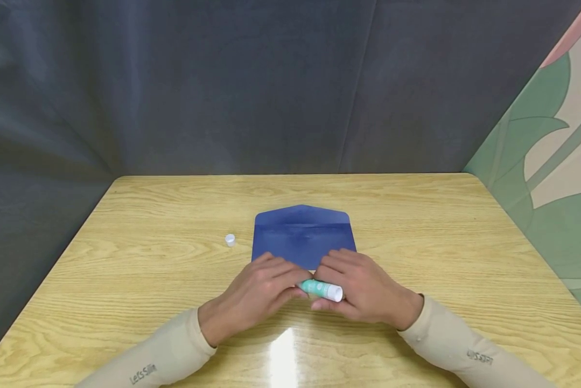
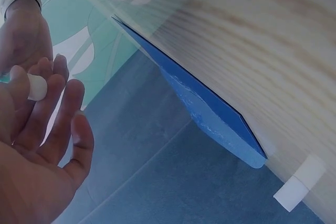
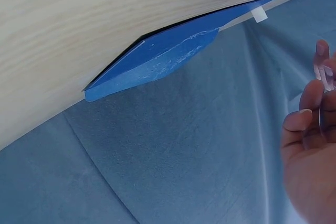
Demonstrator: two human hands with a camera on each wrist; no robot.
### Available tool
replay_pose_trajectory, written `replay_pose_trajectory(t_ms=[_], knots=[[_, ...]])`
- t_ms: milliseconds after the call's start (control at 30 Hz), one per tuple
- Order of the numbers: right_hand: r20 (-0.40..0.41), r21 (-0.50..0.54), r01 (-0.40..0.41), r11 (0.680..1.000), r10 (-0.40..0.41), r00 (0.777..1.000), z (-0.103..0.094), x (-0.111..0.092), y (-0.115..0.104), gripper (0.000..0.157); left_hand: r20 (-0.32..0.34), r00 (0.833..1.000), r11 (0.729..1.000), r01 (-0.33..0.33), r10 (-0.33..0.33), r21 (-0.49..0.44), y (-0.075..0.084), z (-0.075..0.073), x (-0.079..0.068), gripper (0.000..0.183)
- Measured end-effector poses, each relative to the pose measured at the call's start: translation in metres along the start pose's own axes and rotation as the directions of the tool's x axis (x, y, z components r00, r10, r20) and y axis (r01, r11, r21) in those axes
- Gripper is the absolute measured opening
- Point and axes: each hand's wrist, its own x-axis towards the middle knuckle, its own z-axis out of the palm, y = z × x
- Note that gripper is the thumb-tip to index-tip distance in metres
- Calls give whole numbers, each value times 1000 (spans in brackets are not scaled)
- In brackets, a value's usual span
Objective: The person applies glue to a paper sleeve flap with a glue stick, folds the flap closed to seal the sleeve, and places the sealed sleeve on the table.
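A green glue stick (image 1: 314,288) with a white end lies tilted between both hands, above the near side of the table. My left hand (image 1: 261,291) pinches its green end between thumb and forefinger; in the left wrist view, the other fingers of that hand (image 2: 39,145) spread loosely. Around the white end, my right hand (image 1: 363,285) has its thumb and forefinger on the stick. The right wrist view shows part of the right hand (image 3: 315,156), with its hold partly cut off. Just beyond the hands is a blue envelope (image 1: 302,242), its flap (image 3: 163,64) unfolded and streaked with whitish smears.
A small white cap (image 1: 230,240) stands on the wooden table (image 1: 149,258), left of the envelope. Dark cloth (image 1: 242,91) hangs behind the far edge. Along the right side is a leaf-patterned panel (image 1: 561,231).
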Motion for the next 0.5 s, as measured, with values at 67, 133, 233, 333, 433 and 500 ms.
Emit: replay_pose_trajectory(t_ms=[67,133,233,333,433,500], knots=[[-5,-11,6,1000,-6,1000,-1,0,0,38,-8,1000,1000,-23,23,2,-1,0,1,20],[-14,-25,16,1000,-17,1000,-1,1,0,39,-12,999,999,-43,44,11,-1,-1,2,20],[-34,-32,31,999,-32,999,-1,2,0,38,-9,998,998,-64,64,24,0,-1,3,20],[-56,-22,57,998,-58,997,1,2,-1,34,3,997,996,-78,78,33,1,-1,2,20],[-74,-17,84,996,-85,994,4,3,-1,30,23,997,996,-78,77,32,2,0,0,19],[-85,-23,97,995,-98,992,5,3,-2,30,40,997,997,-68,67,26,3,1,-1,19]])
